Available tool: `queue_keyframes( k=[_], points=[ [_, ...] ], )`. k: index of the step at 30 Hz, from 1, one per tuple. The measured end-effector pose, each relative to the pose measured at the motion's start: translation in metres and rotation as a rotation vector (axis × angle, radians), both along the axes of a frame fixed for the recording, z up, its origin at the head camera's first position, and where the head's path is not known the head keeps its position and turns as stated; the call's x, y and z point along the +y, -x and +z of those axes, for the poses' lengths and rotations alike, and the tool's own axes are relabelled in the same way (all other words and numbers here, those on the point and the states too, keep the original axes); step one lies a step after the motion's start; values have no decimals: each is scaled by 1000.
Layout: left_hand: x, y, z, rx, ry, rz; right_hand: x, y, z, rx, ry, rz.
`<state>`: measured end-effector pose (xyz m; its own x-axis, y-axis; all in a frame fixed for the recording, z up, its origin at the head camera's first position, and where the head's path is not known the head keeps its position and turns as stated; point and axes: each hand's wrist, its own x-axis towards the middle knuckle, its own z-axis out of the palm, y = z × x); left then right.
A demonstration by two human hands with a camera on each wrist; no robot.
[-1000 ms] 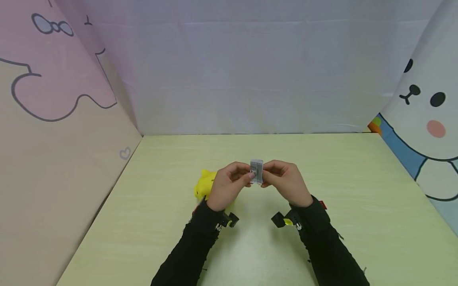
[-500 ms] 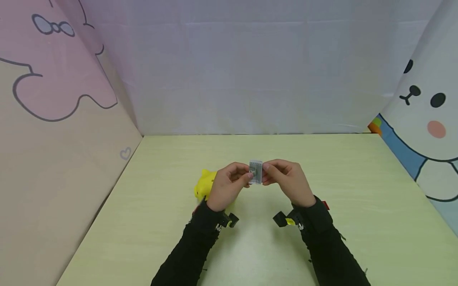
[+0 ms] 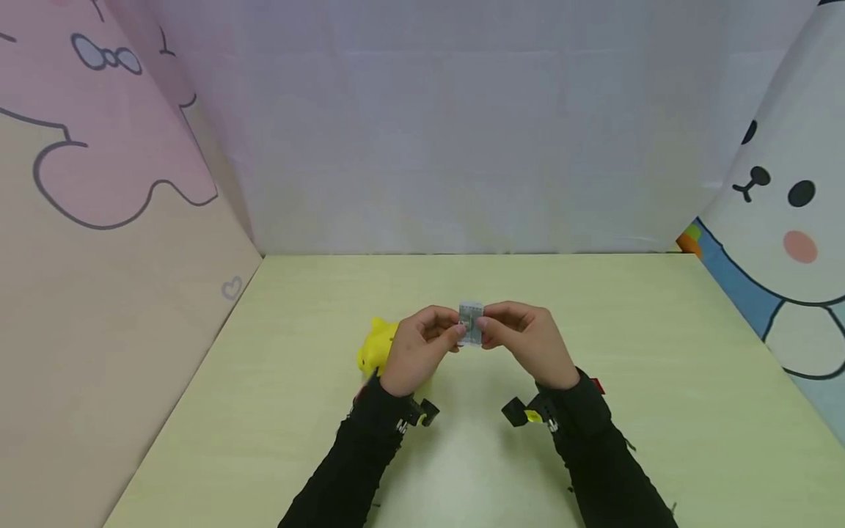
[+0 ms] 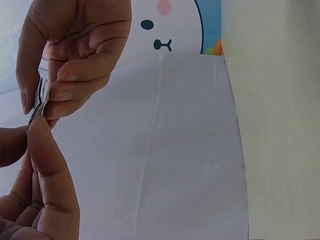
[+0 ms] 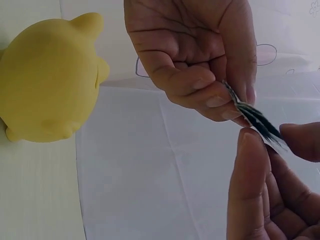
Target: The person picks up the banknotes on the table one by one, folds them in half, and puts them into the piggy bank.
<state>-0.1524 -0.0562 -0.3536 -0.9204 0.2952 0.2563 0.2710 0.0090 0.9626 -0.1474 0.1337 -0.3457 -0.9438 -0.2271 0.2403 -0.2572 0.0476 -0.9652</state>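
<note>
A small folded banknote (image 3: 471,320), grey-green with pale edges, is held up between both hands over the table. My left hand (image 3: 417,350) pinches its left side between thumb and fingers. On the right side, my right hand (image 3: 533,343) pinches it the same way, its thumb lying on the near face. Edge on in the right wrist view, the banknote (image 5: 260,122) shows several folded layers. Close behind the left wrist stands a yellow piggy bank (image 3: 375,348), partly hidden by that hand; the right wrist view shows its rounded body (image 5: 47,82) more fully.
Beneath the hands lies a pale yellow-green table (image 3: 627,315). A white cloth (image 3: 462,147) hangs along its back edge, with cartoon-printed panels at the left (image 3: 119,293) and right (image 3: 805,242). Dark wrist-camera mounts (image 3: 524,413) stick out inward from the sleeves.
The right thumb drew back to the banknote's right edge half a second ago and now lies on its face again. The left hand keeps its pinch. The head view has tilted slightly up.
</note>
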Motion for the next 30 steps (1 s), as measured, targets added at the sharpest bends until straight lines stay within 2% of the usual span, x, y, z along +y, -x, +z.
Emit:
queue_keyframes(
  k=[8, 17, 24, 30],
  points=[
    [2, -2, 0, 8, 9, 11, 1, 0, -3, -2, 4, 2],
    [3, -2, -2, 15, -17, -13, 3, 0, -4, 17, -2, 2],
    [1, -2, 0, 67, -51, -13, 4, 0, -3, 14, -21, -41],
    [-1, -2, 2, 48, -68, 4, 3, -1, -1, 14, -17, -46]
  ],
)
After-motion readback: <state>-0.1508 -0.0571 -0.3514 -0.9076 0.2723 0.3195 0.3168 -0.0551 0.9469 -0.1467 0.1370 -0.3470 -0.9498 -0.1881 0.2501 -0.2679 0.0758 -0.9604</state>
